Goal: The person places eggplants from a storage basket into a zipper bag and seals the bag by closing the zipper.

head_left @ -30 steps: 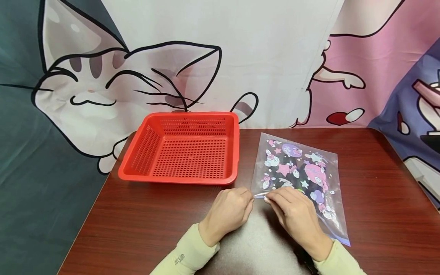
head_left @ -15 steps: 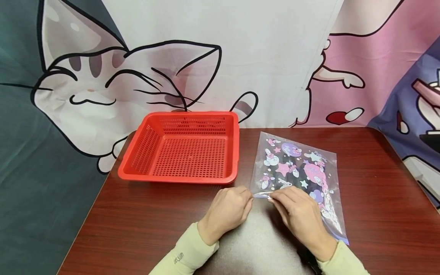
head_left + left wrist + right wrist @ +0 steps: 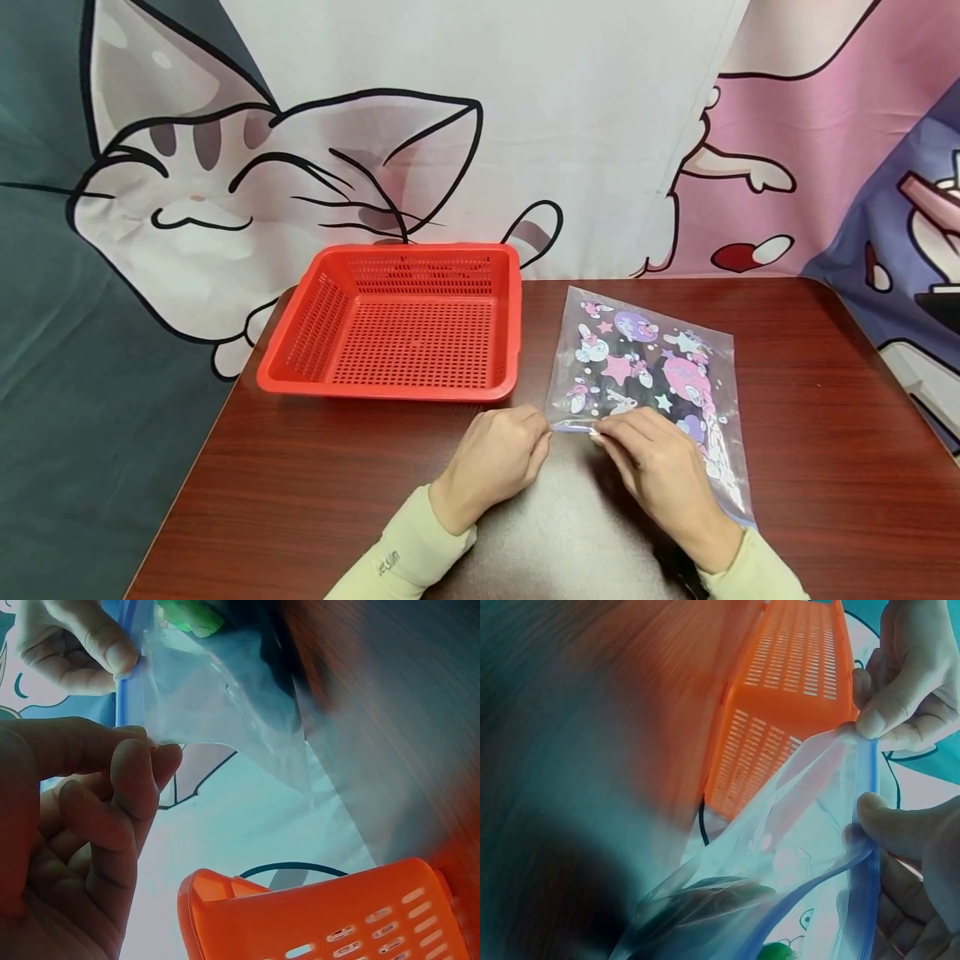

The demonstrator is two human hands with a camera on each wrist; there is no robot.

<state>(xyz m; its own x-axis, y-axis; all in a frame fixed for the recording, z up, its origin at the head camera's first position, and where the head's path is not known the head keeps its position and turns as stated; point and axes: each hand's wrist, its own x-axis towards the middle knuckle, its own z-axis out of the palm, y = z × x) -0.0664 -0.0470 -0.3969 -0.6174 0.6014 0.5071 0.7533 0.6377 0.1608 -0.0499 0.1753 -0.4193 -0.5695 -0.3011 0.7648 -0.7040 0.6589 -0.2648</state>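
Observation:
A clear zip-top bag (image 3: pixel 618 368) printed with pink, purple and white figures lies on the table. Its blue zip strip (image 3: pixel 868 769) runs along the edge nearest the person. My left hand (image 3: pixel 495 457) pinches the left end of that strip between thumb and curled fingers. A short way to the right, my right hand (image 3: pixel 660 467) pinches the same strip between thumb and fingers. In the right wrist view the strip parts into two edges past the right thumb. Through the plastic show a green thing (image 3: pixel 190 616) and a dark thing (image 3: pixel 712 900), both too unclear to name.
A red plastic basket (image 3: pixel 390 391) with slotted walls stands on the table behind the left hand, left of the bag. The brown wooden table (image 3: pixel 832 400) meets a cartoon-printed cloth (image 3: pixel 600 125) at its back edge.
My right hand has slid a little to the right along the zip strip, so more of the strip shows between the hands. The left hand stays at the bag's corner.

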